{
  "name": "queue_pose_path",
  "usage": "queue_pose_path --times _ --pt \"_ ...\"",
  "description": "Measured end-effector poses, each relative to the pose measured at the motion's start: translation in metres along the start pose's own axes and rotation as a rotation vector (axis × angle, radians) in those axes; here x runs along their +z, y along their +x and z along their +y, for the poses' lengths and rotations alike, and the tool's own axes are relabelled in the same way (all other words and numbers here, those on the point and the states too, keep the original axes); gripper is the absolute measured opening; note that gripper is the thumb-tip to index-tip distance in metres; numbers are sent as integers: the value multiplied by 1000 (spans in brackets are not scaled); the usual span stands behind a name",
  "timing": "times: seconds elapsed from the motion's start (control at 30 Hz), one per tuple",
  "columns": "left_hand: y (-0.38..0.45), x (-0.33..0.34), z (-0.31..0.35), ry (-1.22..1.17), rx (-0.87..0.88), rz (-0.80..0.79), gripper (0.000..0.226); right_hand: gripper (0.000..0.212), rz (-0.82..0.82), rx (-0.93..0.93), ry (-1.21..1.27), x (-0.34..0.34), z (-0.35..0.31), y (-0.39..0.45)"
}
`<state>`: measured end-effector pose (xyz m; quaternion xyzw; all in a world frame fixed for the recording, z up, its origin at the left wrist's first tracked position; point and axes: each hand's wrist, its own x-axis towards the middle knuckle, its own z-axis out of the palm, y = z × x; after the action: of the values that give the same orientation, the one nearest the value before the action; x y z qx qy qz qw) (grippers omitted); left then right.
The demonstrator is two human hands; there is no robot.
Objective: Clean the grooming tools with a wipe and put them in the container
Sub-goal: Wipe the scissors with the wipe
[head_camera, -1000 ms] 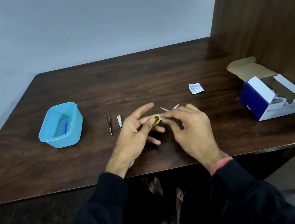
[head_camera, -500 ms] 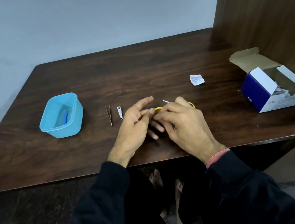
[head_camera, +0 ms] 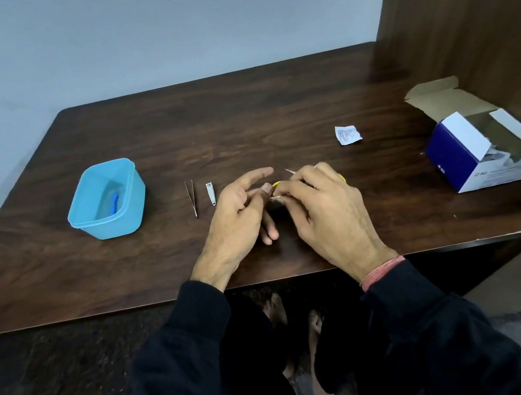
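Observation:
Small scissors with yellow handles are held over the middle of the dark wooden table. My left hand pinches one yellow handle with its thumb, index finger stretched out. My right hand curls over the scissors, hiding most of them, and pinches a small whitish wipe against them. Only one blade tip and bits of yellow show. Tweezers and a nail clipper lie just left of my hands. A light blue container stands further left with a blue tool inside.
A torn white wipe packet lies beyond my right hand. An open blue and white cardboard box stands at the right, beside a wooden side panel. The table's front edge runs just under my wrists.
My right hand has closed over the scissors, which showed both open blades a second ago. My left hand keeps its pinch on the handle. The view has tilted down a little.

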<state>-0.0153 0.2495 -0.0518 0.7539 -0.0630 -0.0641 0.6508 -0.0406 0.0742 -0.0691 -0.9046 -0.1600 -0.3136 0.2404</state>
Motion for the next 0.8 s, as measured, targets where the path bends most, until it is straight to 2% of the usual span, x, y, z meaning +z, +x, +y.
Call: queue_pose_path --times 0.1,0.23,0.37,0.5,0.67,0.8 --pt "1 1 0 -13 10 -3 34 9 53 120 16 1 3 3" --pt "2 1 -1 -61 17 -54 33 8 56 111 16 1 1 2" --pt "1 1 -3 -47 61 -112 27 9 89 206 36 2 4 3" --pt "2 -1 -7 -26 91 -126 29 10 83 181 29 3 4 3" --pt "2 -3 -10 16 118 -125 38 7 58 50 18 1 0 0" --pt "3 -1 -13 19 116 -123 38 8 106 118 42 2 4 2"
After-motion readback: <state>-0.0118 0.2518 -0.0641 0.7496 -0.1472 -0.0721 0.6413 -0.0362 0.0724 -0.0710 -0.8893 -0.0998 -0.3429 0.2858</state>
